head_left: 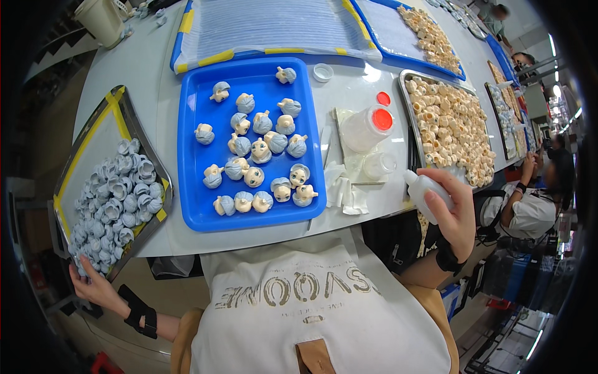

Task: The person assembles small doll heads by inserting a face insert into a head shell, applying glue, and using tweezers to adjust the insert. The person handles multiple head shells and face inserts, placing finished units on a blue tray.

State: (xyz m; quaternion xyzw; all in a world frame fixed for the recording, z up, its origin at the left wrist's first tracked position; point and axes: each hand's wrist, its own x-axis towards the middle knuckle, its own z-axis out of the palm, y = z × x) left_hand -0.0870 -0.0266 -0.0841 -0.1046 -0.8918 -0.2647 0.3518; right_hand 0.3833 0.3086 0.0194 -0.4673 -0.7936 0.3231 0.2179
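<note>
My right hand grips a small white squeeze bottle at the table's near right edge, just in front of a metal tray of beige doll heads. My left hand rests on the near corner of a metal tray with yellow tape, filled with several pale blue hair pieces. Between them a blue plastic tray carries several small doll heads with blue hair.
A clear bottle with a red cap, a loose red cap, a small clear cup and white tissue lie right of the blue tray. Covered blue trays sit behind. Other people work at the right.
</note>
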